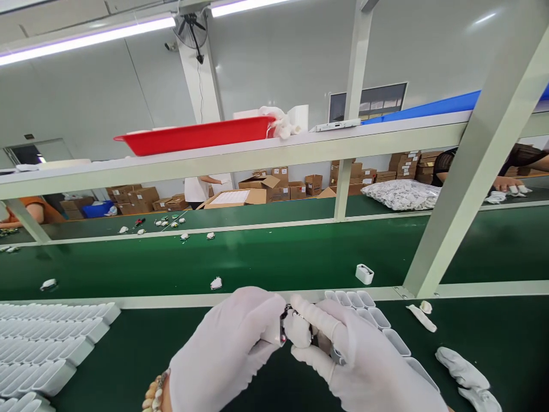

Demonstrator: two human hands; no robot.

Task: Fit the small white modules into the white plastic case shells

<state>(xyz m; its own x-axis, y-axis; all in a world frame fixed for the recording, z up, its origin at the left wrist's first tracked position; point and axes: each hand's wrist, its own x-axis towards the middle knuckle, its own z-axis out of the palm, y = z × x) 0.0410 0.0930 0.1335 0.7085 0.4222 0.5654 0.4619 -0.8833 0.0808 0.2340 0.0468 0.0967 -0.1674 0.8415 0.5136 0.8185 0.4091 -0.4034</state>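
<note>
Both my hands wear thin white gloves and meet at the near bench. Between them is a small rounded white part with dark edges (297,328). My left hand (240,337) is closed, its fingertips pressed on the part's left side. My right hand (343,343) pinches the right side with thumb and index finger. A grey piece (337,355) shows inside my right fingers; its kind is hidden. Just behind my right hand stand open white plastic housings (397,341) in a curved cluster.
Rows of white housings (55,337) cover the bench at left. Loose glove-like pieces (463,368) lie at right. A green conveyor belt (274,257) carries small white parts and one white housing (364,274). A slanted post (476,154) and a shelf with a red tray (197,136) stand ahead. Co-workers' arms show beyond.
</note>
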